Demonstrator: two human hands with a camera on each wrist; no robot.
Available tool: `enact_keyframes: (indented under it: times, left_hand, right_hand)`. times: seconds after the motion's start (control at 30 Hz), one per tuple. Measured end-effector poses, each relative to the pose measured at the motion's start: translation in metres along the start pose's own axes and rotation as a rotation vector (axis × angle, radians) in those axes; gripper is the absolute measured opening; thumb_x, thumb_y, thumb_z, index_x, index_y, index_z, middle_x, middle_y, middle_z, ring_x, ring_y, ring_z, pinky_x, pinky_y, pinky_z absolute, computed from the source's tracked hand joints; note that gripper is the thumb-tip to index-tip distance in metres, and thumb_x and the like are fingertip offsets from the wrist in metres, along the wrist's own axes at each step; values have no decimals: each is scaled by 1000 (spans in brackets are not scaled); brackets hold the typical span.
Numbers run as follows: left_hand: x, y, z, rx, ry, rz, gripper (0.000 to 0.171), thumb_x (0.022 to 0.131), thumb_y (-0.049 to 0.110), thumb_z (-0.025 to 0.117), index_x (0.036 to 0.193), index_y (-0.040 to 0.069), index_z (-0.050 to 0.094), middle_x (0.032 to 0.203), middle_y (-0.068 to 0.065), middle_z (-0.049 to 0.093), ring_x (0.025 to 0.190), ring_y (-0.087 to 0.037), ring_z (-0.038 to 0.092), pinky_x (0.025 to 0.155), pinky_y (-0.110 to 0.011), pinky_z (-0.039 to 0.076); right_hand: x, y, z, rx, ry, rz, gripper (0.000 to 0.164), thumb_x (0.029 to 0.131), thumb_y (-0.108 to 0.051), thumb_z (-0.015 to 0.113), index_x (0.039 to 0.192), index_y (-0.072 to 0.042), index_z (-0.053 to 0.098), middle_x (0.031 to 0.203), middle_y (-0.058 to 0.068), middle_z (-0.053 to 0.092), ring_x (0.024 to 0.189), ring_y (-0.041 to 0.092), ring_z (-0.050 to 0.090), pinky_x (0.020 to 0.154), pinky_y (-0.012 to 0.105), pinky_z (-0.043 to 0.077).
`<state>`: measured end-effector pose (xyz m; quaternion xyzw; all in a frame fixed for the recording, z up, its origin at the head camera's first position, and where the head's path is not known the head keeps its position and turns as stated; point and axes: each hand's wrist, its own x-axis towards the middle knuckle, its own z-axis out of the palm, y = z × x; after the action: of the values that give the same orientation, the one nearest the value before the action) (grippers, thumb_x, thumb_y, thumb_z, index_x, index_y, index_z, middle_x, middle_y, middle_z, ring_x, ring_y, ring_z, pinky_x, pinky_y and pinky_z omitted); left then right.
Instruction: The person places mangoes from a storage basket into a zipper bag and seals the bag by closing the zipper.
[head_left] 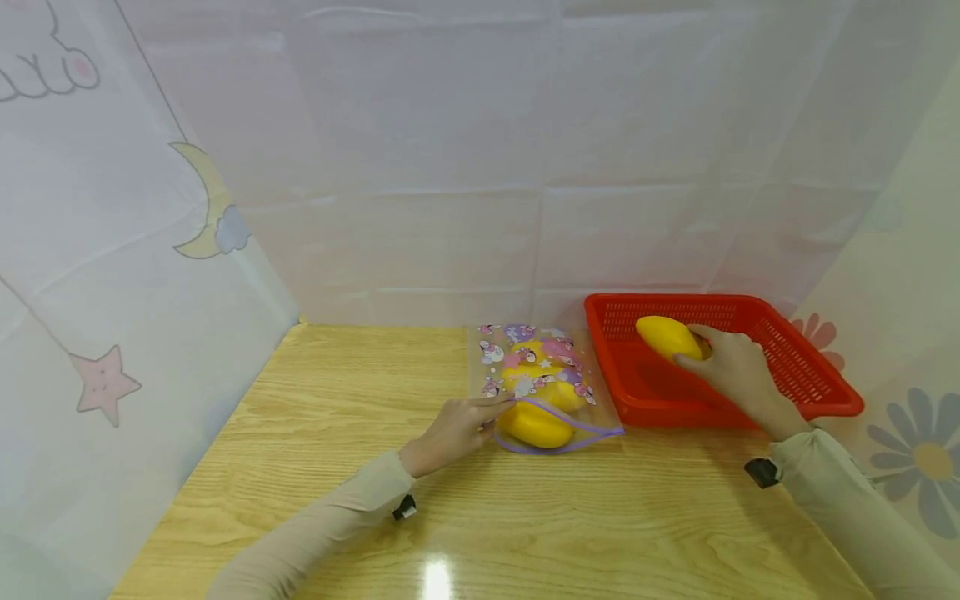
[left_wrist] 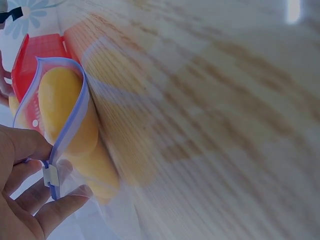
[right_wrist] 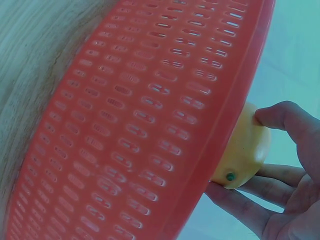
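A yellow mango (head_left: 670,337) is gripped by my right hand (head_left: 731,367) above the red basket. In the right wrist view, thumb and fingers hold the mango (right_wrist: 245,150) near its green stem spot, partly behind the basket wall. My left hand (head_left: 459,429) pinches the purple-edged mouth of a clear printed zip bag (head_left: 487,367) at its left corner. The left wrist view shows the bag's white slider (left_wrist: 50,175) by the fingers. Several yellow mangoes lie inside the bag; one mango (head_left: 538,425) sits at its open mouth.
The red perforated basket (head_left: 626,410) stands right of the bag on the wooden table (head_left: 360,367). A pale sheet (head_left: 420,167) hangs behind the table, and patterned sheets hang at both sides.
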<state>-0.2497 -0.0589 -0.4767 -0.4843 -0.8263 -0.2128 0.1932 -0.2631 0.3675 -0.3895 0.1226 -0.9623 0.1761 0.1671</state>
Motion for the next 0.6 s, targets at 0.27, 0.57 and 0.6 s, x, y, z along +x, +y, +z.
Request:
enact_keyframes:
  times: [0.27, 0.57, 0.6]
  left_hand:
    - [0, 0, 0, 0, -3, -8, 49, 81, -9, 71, 129, 1, 64, 129, -16, 63, 45, 0, 31, 43, -8, 24]
    - [0, 1, 0, -3, -5, -13, 50, 80, -9, 72, 129, 1, 64, 128, -16, 63, 46, 0, 36, 43, -8, 26]
    - [0, 1, 0, -6, -5, -12, 50, 80, -9, 72, 129, 1, 64, 128, -17, 63, 47, 0, 36, 43, -8, 26]
  right_hand:
    - [-2, -5, -2, 3, -3, 5, 61, 88, -32, 73, 129, 11, 56, 83, 17, 67, 55, 21, 44, 51, 33, 36]
    - [-7, -10, -4, 21, 11, -9, 61, 88, -29, 74, 129, 11, 56, 86, 20, 67, 56, 21, 44, 52, 33, 37]
    - [-7, -11, -4, 26, 9, -6, 61, 88, -29, 74, 130, 11, 56, 85, 19, 67, 55, 20, 43, 52, 33, 36]
